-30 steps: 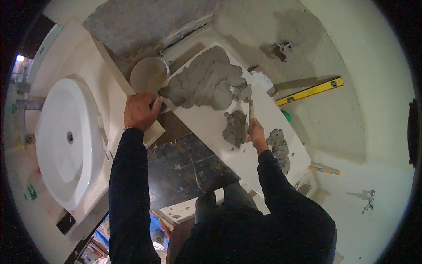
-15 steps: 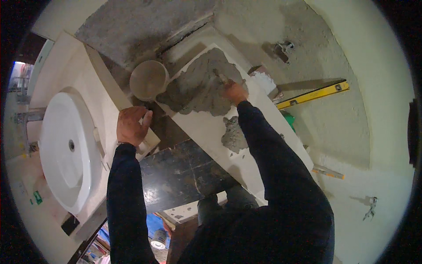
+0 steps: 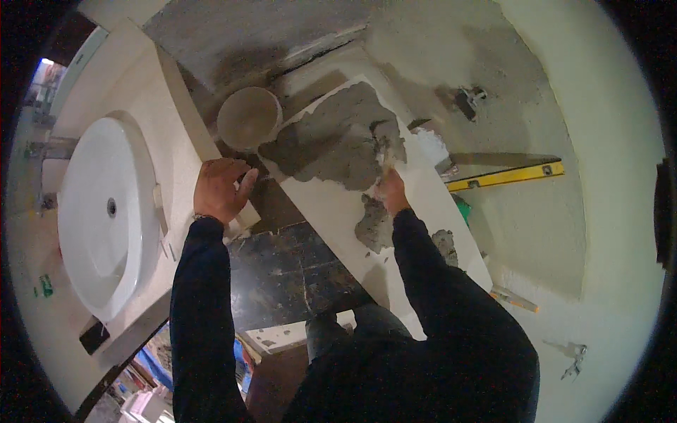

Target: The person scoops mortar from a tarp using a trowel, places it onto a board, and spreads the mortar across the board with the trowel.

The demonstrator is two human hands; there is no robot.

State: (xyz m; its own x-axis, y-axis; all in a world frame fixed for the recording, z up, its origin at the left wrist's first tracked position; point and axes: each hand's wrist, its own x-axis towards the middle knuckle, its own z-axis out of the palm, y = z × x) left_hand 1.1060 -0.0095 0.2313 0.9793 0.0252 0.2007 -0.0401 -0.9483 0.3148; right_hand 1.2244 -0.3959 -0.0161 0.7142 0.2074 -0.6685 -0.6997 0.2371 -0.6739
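My right hand (image 3: 392, 192) is closed on a mortar-smeared trowel (image 3: 381, 146), its handle mostly hidden in my fist. The trowel's blade lies at the right edge of a wide grey mortar patch (image 3: 324, 134) on a long white slab (image 3: 338, 222). A smaller lump of mortar (image 3: 374, 224) sits just below my right hand, and another patch (image 3: 444, 245) shows beside my right forearm. On the left, my left hand (image 3: 222, 189) rests at the corner of the pale countertop (image 3: 185, 134), thumb apart, holding nothing I can see.
A round bucket (image 3: 248, 118) stands beyond my left hand, beside the slab. A white oval sink (image 3: 106, 225) is set in the countertop. A yellow spirit level (image 3: 508, 175) and a white crumpled bag (image 3: 431, 149) lie right of the slab. Pipe fittings (image 3: 469, 102) stick out of the wall.
My right hand has drawn the trowel back toward me and slightly right, across the mortar. The view has shifted a little; my left hand stays at the countertop corner.
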